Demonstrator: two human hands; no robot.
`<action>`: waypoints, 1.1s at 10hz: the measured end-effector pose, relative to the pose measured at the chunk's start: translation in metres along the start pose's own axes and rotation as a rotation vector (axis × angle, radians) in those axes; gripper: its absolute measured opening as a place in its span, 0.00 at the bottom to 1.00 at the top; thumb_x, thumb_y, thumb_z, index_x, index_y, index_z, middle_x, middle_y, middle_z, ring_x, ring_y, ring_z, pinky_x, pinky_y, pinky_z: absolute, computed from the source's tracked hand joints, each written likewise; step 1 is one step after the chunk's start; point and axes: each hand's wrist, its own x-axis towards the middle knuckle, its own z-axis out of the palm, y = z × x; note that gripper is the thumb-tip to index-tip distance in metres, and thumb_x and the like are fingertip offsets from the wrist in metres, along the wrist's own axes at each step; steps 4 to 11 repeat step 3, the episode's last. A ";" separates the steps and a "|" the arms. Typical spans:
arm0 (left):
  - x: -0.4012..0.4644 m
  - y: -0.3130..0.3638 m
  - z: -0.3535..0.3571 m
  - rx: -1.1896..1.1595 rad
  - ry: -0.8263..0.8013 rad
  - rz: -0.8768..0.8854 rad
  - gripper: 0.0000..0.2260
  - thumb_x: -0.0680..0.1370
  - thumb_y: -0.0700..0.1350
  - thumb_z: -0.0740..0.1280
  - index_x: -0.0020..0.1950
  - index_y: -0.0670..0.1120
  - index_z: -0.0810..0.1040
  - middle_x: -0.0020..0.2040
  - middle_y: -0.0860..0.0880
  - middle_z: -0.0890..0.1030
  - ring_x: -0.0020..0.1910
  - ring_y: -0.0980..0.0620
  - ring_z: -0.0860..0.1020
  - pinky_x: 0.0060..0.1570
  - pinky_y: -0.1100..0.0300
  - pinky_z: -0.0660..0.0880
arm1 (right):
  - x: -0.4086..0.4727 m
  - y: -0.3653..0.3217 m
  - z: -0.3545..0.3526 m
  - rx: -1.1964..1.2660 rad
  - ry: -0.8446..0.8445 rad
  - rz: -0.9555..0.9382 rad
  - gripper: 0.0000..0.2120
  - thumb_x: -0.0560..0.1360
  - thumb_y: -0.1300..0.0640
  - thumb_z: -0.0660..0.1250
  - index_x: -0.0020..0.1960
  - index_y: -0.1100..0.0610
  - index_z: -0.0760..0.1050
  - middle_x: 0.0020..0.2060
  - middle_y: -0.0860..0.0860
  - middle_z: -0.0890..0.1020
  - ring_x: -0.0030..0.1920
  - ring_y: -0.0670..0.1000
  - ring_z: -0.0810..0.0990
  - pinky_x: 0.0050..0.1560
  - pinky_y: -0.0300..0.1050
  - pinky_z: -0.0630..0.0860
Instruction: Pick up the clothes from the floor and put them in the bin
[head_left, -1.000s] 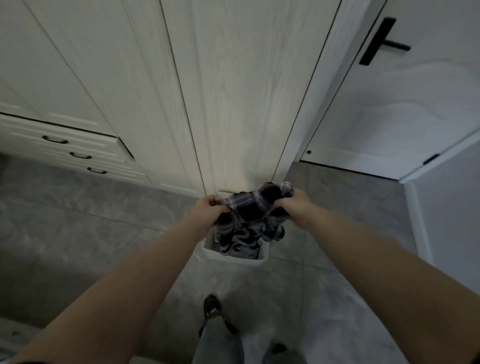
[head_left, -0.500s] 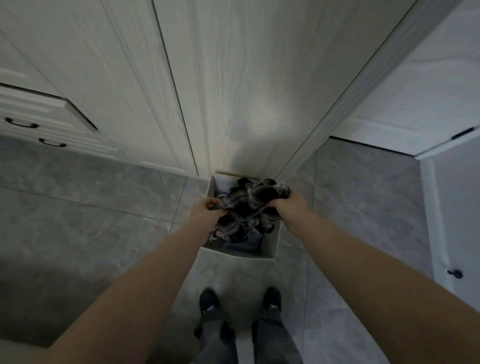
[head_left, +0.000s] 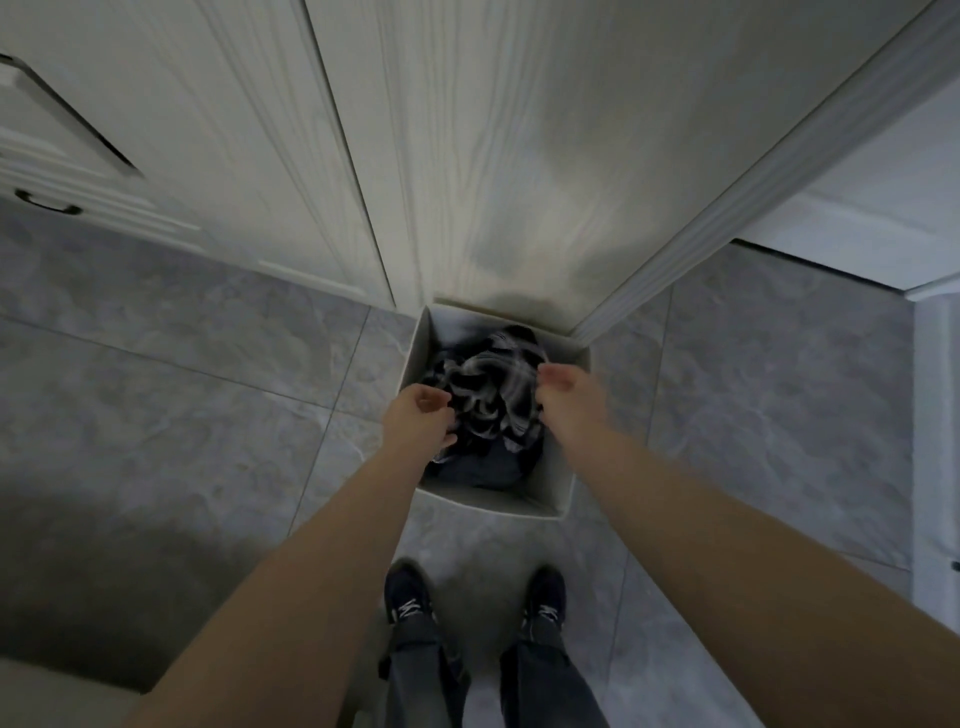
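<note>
A white square bin (head_left: 498, 503) stands on the floor against the wardrobe. Inside it lies a dark plaid garment (head_left: 488, 395), blurred by motion, on top of other dark clothes (head_left: 483, 470). My left hand (head_left: 418, 418) hovers over the bin's left side with its fingers loosely curled and apart, right beside the garment. Over the right side, my right hand (head_left: 566, 392) is loosely curled too and holds nothing. Both hands are just above the rim.
A pale wood-grain wardrobe (head_left: 467, 156) rises directly behind the bin, with drawers (head_left: 47, 208) at the left. A white door frame (head_left: 727, 208) runs diagonally at the right. The floor is grey tile (head_left: 182, 389). My feet in dark shoes (head_left: 410, 597) stand just before the bin.
Both hands lowered the plaid garment over the bin and let go; it has dropped inside. The view has tilted down and moved closer to the bin.
</note>
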 end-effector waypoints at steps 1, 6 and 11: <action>0.000 -0.011 0.001 0.003 0.029 -0.040 0.06 0.76 0.35 0.65 0.44 0.46 0.76 0.45 0.45 0.80 0.50 0.45 0.81 0.45 0.52 0.82 | -0.008 0.010 0.002 0.034 -0.019 0.057 0.09 0.69 0.57 0.67 0.41 0.43 0.79 0.45 0.48 0.85 0.45 0.54 0.84 0.49 0.55 0.84; 0.001 -0.018 -0.008 0.014 0.148 -0.057 0.04 0.76 0.41 0.67 0.42 0.48 0.78 0.38 0.48 0.81 0.44 0.46 0.82 0.50 0.49 0.80 | -0.025 0.021 0.001 0.080 -0.021 0.054 0.07 0.71 0.61 0.73 0.41 0.50 0.78 0.42 0.52 0.83 0.47 0.54 0.84 0.54 0.53 0.82; 0.001 -0.018 -0.008 0.014 0.148 -0.057 0.04 0.76 0.41 0.67 0.42 0.48 0.78 0.38 0.48 0.81 0.44 0.46 0.82 0.50 0.49 0.80 | -0.025 0.021 0.001 0.080 -0.021 0.054 0.07 0.71 0.61 0.73 0.41 0.50 0.78 0.42 0.52 0.83 0.47 0.54 0.84 0.54 0.53 0.82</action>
